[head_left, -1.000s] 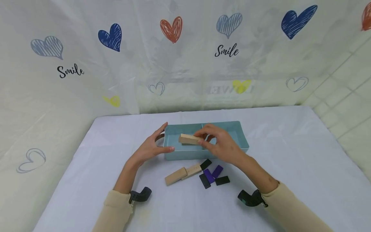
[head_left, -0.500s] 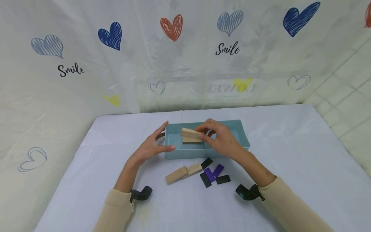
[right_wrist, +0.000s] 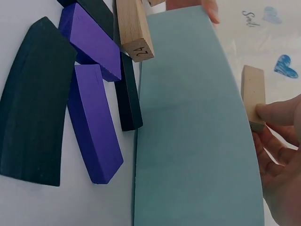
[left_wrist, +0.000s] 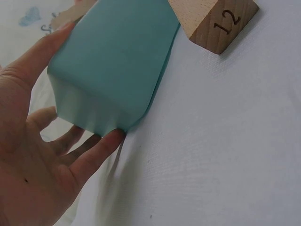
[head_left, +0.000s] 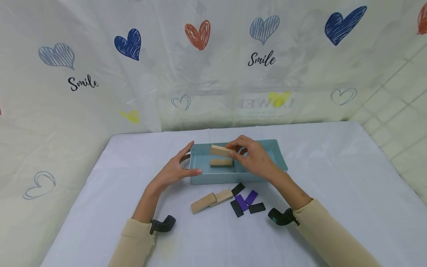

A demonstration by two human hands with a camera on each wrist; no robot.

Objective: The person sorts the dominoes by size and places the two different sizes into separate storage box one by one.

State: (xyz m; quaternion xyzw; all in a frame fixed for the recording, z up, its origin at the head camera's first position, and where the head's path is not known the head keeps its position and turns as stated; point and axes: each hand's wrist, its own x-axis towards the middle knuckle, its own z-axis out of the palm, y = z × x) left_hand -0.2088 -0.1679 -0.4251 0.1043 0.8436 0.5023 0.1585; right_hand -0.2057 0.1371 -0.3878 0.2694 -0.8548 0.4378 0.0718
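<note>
A light-blue box (head_left: 227, 179) with a divider stands on the table. At its left end is my left hand (head_left: 173, 170), thumb along the front wall and fingers against the end wall, holding it; the left wrist view shows these fingertips at the box's (left_wrist: 113, 61) lower edge. My right hand (head_left: 252, 157) pinches a pale wooden block (head_left: 220, 150) by its right end, above the box's left compartment. The right wrist view has this block (right_wrist: 254, 89) between thumb and fingers, beyond the box wall. Another wooden block (head_left: 221, 163) lies inside the left compartment.
In front of the box lie two wooden blocks, one (head_left: 203, 203) partly overlapping the other (head_left: 222, 196). To their right are several black blocks (head_left: 237, 208) and purple blocks (head_left: 251, 197). Numbers mark some wooden ends, such as a 12 block (left_wrist: 221, 23). A printed curtain (head_left: 213, 74) hangs behind.
My right hand has raised its wooden block and moved it back, uncovering the block lying in the left compartment. My left hand stays at the box's end.
</note>
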